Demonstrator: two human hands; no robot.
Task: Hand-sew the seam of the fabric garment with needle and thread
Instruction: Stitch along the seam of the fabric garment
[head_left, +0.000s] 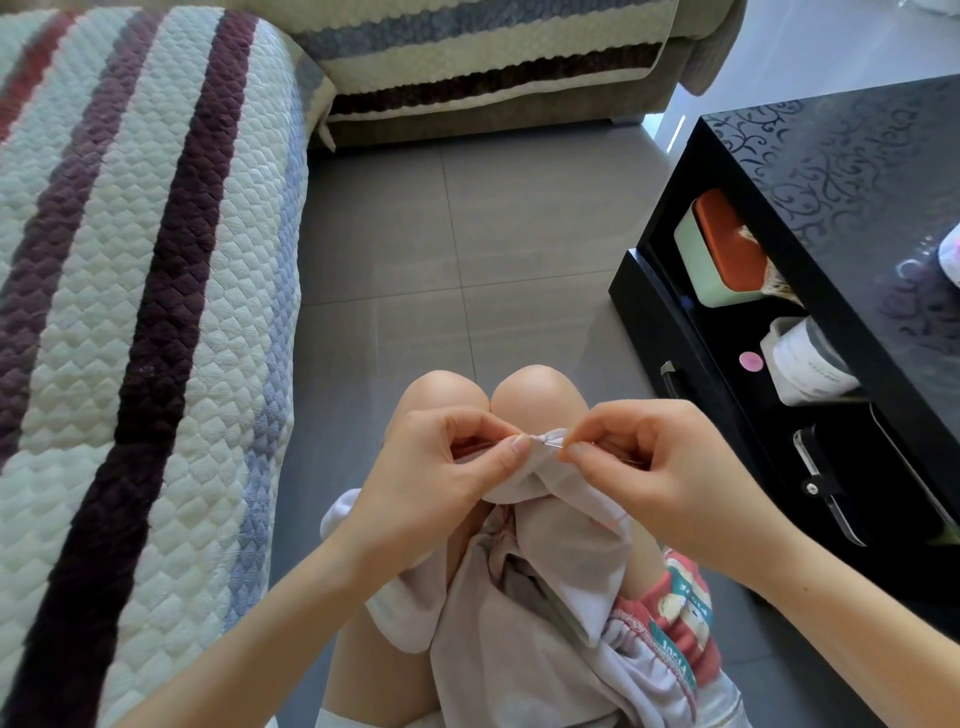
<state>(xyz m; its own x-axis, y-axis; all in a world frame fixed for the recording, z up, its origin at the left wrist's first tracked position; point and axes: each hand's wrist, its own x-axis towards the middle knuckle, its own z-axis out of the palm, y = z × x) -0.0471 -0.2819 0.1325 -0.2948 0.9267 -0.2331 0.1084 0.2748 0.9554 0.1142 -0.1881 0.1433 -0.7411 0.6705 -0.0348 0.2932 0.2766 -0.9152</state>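
Note:
A pale pinkish-white garment (530, 582) hangs over my lap and is bunched up between both hands above my knees. My left hand (441, 462) pinches the folded seam edge of the fabric between thumb and forefinger. My right hand (644, 457) pinches a thin metal needle (551, 442) that pokes through the seam fold, its tip showing between the two hands. A short run of pink thread (615, 518) shows on the fabric below my right hand.
A quilted striped sofa cover (130, 312) fills the left side. A glossy black coffee table (852, 218) stands at the right, its lower shelf holding a green-and-orange box (722, 249), a white container (805, 364) and scissors (826, 483). Grey tiled floor (457, 234) lies ahead.

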